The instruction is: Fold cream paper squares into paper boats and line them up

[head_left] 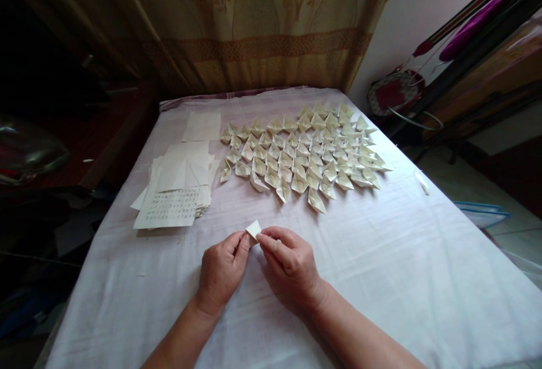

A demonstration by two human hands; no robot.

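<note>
A small folded piece of cream paper (254,229) is held up between both hands, a little above the cloth. My left hand (222,270) pinches its left corner between thumb and fingers. On the opposite side, my right hand (292,262) grips the right corner with thumb and fingertips. The paper's lower part is partly hidden by the fingers. Beyond the hands, many folded paper boats (299,181) stand close together in rough rows. To the left lies a stack of paper sheets (184,168), some with rows of handwriting or print.
A white cloth (381,279) covers the table. One blank sheet (202,126) lies behind the stack. A small white scrap (422,183) rests near the right edge. A patterned curtain (262,30) hangs behind the table, and a bag (396,92) is at the right.
</note>
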